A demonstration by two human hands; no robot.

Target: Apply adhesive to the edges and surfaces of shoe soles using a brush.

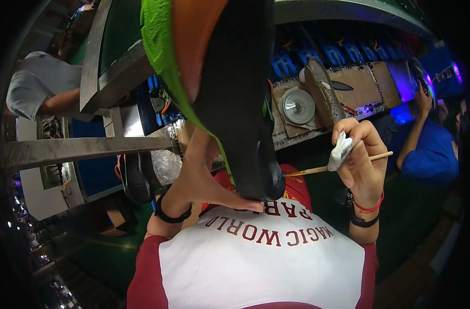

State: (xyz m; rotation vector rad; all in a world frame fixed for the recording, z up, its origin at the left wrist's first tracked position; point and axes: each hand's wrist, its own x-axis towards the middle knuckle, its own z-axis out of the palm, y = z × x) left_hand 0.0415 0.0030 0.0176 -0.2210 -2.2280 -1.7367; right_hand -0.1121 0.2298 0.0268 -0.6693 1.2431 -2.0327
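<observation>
A shoe with a black part, a bright green edge and an orange part is held up close before me. Its heel or toe end points down toward my chest; I cannot tell which. My left hand is closed on it from the left, thumb along its lower end, other fingers mostly hidden behind it. In my right hand is a thin brush with a light wooden handle. The brush tip is at the shoe's lower right edge, seemingly touching it. A crumpled white cloth or tissue is pinched in the same hand's fingers.
On the bench ahead, a white bowl stands on cardboard. Blue shoe forms line a rack behind. A metal frame and a dark shoe are at left. Other people work at left and right.
</observation>
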